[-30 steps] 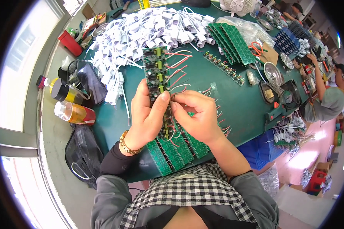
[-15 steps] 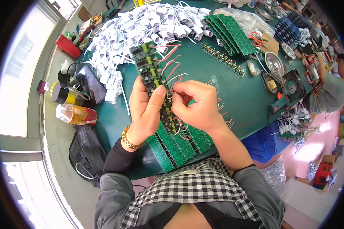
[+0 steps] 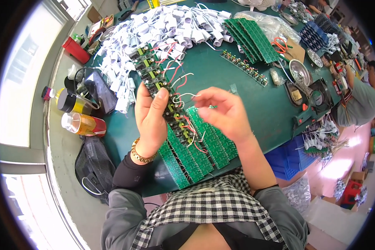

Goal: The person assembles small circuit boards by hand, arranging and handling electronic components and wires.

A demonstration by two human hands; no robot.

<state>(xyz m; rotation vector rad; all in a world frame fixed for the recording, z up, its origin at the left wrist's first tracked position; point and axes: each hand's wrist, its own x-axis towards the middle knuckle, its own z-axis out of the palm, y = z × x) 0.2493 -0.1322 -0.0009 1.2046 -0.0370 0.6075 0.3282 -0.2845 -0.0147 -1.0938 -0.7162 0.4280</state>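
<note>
My left hand (image 3: 151, 118) grips a long strip of circuit boards (image 3: 157, 85), thumb across its face, holding it tilted above the table. Small parts crowd the strip, with yellow-green pieces in a row along it. Red and white wires (image 3: 180, 78) stick out from its right side. My right hand (image 3: 227, 114) is just right of the strip, thumb and forefinger apart and slightly blurred. Its fingertips are by the end of a white wire (image 3: 188, 94); whether they touch it I cannot tell. Below both hands, green circuit board panels (image 3: 189, 156) lie on the table.
A heap of white lamp sockets with cables (image 3: 162, 27) covers the table's far left. Green panels (image 3: 252, 37) stack behind a populated board strip (image 3: 243, 66). Orange-handled scissors (image 3: 281, 45) and a soldering iron stand (image 3: 298, 91) are right; bottles (image 3: 83, 124) and a phone (image 3: 99, 89) left.
My right hand has moved off the strip to the right, its fingers opening from a pinch. The strip has shifted left and turned, showing more of its face.
</note>
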